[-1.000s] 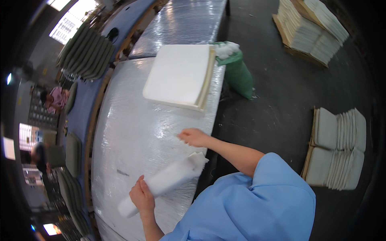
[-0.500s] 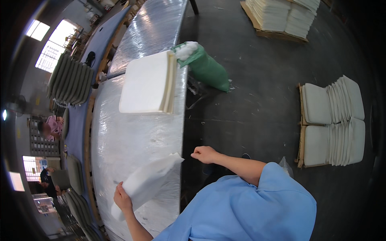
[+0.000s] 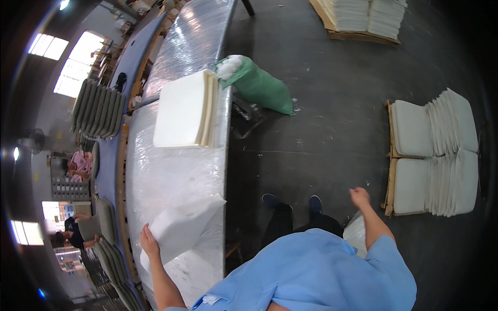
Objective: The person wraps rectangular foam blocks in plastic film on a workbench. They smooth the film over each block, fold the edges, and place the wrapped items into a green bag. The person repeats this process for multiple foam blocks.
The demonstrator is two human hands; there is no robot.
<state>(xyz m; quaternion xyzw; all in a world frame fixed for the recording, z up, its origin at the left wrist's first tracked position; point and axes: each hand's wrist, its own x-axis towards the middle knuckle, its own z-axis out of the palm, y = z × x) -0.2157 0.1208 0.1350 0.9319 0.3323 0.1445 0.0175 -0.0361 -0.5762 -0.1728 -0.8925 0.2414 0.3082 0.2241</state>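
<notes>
A curved white sheet (image 3: 184, 225), seemingly soft padding or a fabric cover, lies over the near part of the plastic-wrapped table (image 3: 179, 179). My left hand (image 3: 149, 241) grips its left edge, the fingers closed on it. Well away from the table, out to the right over the floor, is my right hand (image 3: 359, 198). Its fingers are curled closed; whatever they hold, if anything, is hidden. Just below that hand, beside my body, a whitish translucent bag (image 3: 355, 233) is partly covered by my arm and shirt.
Cream foam pads (image 3: 181, 111) are stacked farther up the table. A green sack (image 3: 262, 88) with white fluff leans at its edge. Stacked white pads (image 3: 412, 186) stand on the right, another pallet stack (image 3: 363, 15) at the far right. Two people work left, beyond a blue table (image 3: 106, 166).
My right hand has swung from beside the sheet's right corner out to the right, over the floor. My left hand stays on the sheet, which spreads wider. The view has shifted slightly.
</notes>
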